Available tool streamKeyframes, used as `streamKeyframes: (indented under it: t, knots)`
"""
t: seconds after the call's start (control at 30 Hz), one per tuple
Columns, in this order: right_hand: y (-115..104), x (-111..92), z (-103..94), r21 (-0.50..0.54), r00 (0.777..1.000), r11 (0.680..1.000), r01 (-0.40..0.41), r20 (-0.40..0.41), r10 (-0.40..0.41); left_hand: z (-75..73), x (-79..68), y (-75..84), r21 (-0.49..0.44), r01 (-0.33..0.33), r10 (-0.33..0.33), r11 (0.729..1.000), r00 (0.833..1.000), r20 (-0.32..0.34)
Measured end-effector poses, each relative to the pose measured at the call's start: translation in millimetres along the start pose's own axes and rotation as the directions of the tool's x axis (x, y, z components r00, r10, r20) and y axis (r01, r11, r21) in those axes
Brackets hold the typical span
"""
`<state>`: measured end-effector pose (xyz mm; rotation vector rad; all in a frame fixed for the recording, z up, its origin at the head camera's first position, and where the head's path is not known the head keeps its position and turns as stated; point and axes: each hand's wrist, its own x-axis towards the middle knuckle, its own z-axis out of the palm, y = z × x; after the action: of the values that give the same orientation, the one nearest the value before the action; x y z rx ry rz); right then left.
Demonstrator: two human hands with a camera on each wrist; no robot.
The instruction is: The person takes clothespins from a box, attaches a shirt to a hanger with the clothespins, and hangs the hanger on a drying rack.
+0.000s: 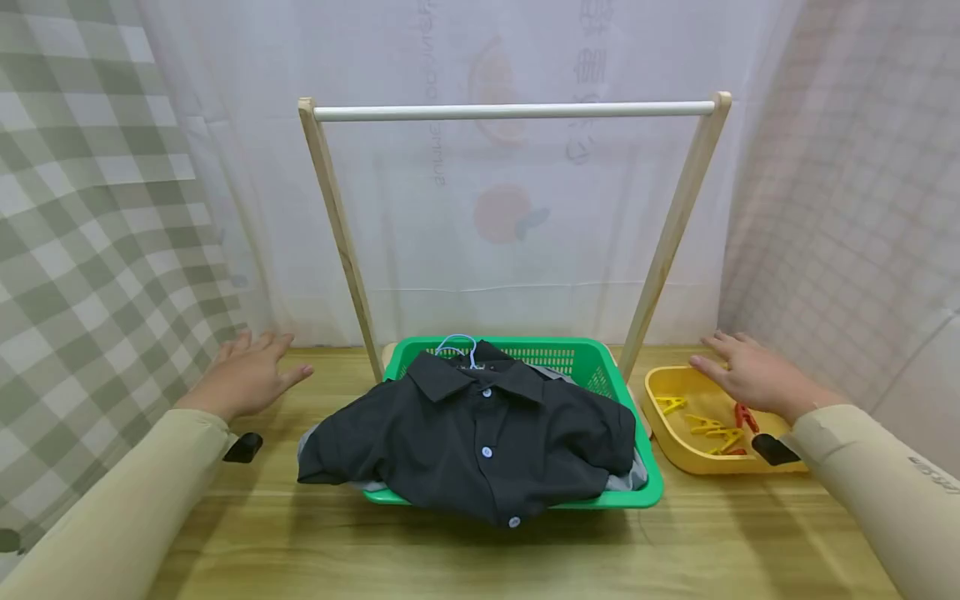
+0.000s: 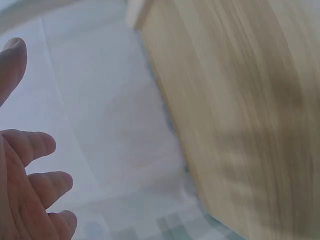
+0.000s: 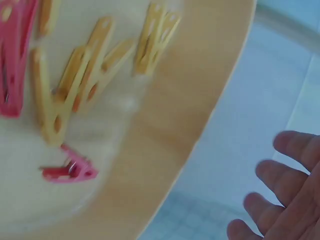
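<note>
A dark short-sleeved shirt (image 1: 450, 433) with pale buttons lies on top of a green basket (image 1: 648, 492); grey cloth shows beneath it. A light blue hanger hook (image 1: 474, 350) pokes out at its collar. My left hand (image 1: 243, 375) is held over the table left of the basket, fingers spread, holding nothing. Above the yellow tray (image 1: 663, 437) at the right hovers my right hand (image 1: 757, 375), also spread and holding nothing. Inside that tray lie several yellow clothespins (image 1: 705, 425) and red clothespins (image 1: 745, 417).
Behind the basket stands a rack with slanted wooden legs (image 1: 345, 242) and a white crossbar (image 1: 517, 112). The wooden table (image 1: 420, 554) ends at a white curtain (image 1: 420, 242). Checked cloth (image 1: 82, 250) hangs at the left, with a pale checked cloth (image 1: 847, 208) at the right.
</note>
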<state>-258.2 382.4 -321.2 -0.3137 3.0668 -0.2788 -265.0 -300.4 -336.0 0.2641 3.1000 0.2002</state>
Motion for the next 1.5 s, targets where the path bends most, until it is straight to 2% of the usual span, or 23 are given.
streamKeyframes:
  t: [0.2, 0.47, 0.73, 0.87, 1.23, 1.5]
  knots:
    - [-30, -2, -3.2, -0.029, 1.000, 0.999, 0.023, 0.005, -0.023, -5.7, -7.7, 18.0, 0.041, -0.049, 0.050, 0.998, 0.999, -0.020]
    - [-62, -9, -2.5, -0.009, 0.992, 0.993, 0.118, -0.038, -0.118, -7.7, -15.9, 41.6, 0.070, -0.141, 0.145, 0.988, 0.988, -0.053]
    - [-90, -7, 3.4, 0.015, 0.981, 0.982, 0.186, -0.054, -0.185, -6.3, -21.7, 59.7, -0.008, -0.183, 0.182, 0.983, 0.981, -0.062]
    - [-101, -8, 8.7, -0.004, 0.973, 0.975, 0.224, -0.051, -0.224, -7.1, -23.7, 69.0, -0.008, -0.224, 0.224, 0.974, 0.973, -0.063]
    - [-126, -4, 23.6, -0.087, 0.945, 0.946, 0.312, -0.072, -0.318, -7.4, -30.3, 89.6, -0.036, -0.274, 0.271, 0.961, 0.960, -0.064]
    - [-132, -3, 31.1, -0.104, 0.943, 0.942, 0.319, -0.064, -0.326, -9.8, -35.4, 97.1, -0.056, -0.266, 0.266, 0.962, 0.964, 0.002]
